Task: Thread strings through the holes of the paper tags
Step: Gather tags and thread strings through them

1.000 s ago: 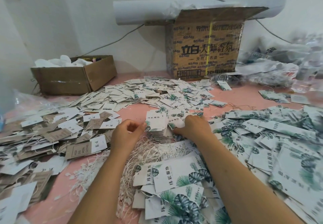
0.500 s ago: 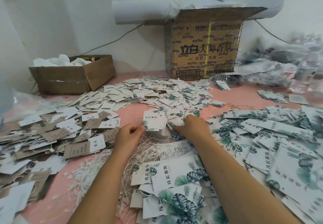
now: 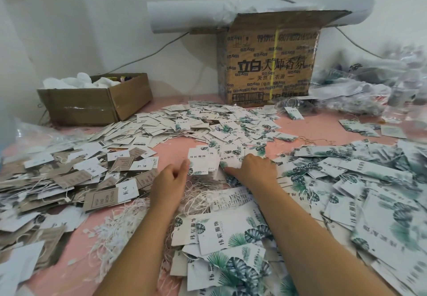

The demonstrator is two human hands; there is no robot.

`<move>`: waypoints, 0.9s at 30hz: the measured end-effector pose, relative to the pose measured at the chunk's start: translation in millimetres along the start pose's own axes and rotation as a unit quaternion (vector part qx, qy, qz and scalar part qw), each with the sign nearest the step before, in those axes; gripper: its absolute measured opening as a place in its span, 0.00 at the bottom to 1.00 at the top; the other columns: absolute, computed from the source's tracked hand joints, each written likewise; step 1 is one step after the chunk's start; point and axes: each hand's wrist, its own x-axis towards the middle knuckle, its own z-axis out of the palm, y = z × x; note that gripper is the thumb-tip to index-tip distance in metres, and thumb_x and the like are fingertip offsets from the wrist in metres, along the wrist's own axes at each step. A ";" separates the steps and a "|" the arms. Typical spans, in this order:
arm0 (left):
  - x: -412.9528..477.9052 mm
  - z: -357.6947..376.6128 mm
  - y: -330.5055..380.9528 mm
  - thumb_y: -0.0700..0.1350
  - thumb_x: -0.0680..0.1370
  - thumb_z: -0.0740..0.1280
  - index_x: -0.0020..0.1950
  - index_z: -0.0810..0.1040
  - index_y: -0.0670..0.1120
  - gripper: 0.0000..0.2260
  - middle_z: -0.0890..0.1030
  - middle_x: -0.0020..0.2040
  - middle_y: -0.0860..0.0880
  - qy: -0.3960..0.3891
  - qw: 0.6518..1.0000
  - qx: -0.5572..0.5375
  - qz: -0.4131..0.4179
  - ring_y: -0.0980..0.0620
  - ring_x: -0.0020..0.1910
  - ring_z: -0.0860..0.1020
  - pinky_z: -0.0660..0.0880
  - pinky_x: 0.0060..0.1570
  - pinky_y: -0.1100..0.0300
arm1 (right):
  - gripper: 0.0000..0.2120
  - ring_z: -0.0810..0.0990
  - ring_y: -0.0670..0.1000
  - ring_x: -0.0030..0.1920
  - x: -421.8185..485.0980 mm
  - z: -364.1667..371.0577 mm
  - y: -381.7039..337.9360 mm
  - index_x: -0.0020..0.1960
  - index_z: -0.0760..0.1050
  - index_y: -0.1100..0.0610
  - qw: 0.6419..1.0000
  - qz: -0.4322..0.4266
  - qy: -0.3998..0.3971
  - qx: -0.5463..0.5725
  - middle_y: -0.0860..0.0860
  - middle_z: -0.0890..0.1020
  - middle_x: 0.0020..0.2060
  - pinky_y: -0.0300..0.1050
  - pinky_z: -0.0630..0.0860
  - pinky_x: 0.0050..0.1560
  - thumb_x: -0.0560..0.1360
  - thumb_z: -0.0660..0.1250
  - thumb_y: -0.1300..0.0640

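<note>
**Head view.** A stack of leaf-printed paper tags (image 3: 203,160), flat rectangles, lies at centre on the pink table (image 3: 323,127). The left hand (image 3: 171,180), at 8 o'clock of the stack, meets its edge with fingers curled; whether it pinches anything cannot be told. The right hand (image 3: 254,168), at 3 o'clock, rests spread and palm-down on the tags. Thin white strings (image 3: 198,195) tangle at 6 o'clock. A printed cardboard box (image 3: 268,64) stands at 1 o'clock and a low open box (image 3: 97,104) at 10 o'clock.

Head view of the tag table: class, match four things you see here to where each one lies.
Things: 1 white paper roll; 2 low brown box; 3 string tangle; 4 brown tags.
Places: A between left hand and right hand; B atop the tall printed carton; C back left of the table; D left of the left hand.
Pairs: 1-B, 2-C, 3-A, 4-D.
</note>
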 end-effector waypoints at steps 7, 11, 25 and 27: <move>1.2 -0.2 -4.3 0.50 0.78 0.64 0.38 0.73 0.46 0.12 0.72 0.30 0.51 0.001 0.994 -0.107 -0.016 0.54 0.28 0.69 0.64 0.30 0.63 | 0.24 0.75 0.56 0.53 0.8 -0.2 0.6 0.48 0.71 0.56 1.000 -0.002 0.021 0.012 0.53 0.79 0.48 0.47 0.68 0.47 0.73 0.60 0.34; 1.2 -3.3 -5.0 0.49 0.78 0.64 0.37 0.74 0.46 0.11 0.70 0.28 0.53 -0.008 0.977 -0.201 -0.065 0.56 0.26 0.66 0.65 0.28 0.63 | 0.21 0.74 0.56 0.53 0.9 -4.4 0.0 0.52 0.72 0.57 0.999 0.014 0.019 0.038 0.52 0.78 0.47 0.48 0.70 0.51 0.74 0.64 0.39; 1.6 -8.2 -1.9 0.46 0.79 0.64 0.35 0.73 0.44 0.13 0.69 0.27 0.50 -0.001 0.985 -0.165 -0.044 0.53 0.27 0.66 0.63 0.31 0.60 | 0.09 0.69 0.52 0.32 7.9 -22.3 9.1 0.43 0.76 0.64 0.928 0.085 -0.018 0.362 0.55 0.74 0.33 0.42 0.64 0.32 0.73 0.58 0.62; 1.9 -8.7 0.5 0.47 0.79 0.64 0.36 0.73 0.44 0.13 0.68 0.27 0.51 -0.004 0.986 -0.164 -0.040 0.53 0.26 0.65 0.62 0.30 0.60 | 0.09 0.70 0.52 0.32 6.5 -22.3 8.5 0.44 0.76 0.65 0.927 0.083 -0.016 0.366 0.55 0.74 0.33 0.42 0.64 0.32 0.73 0.59 0.62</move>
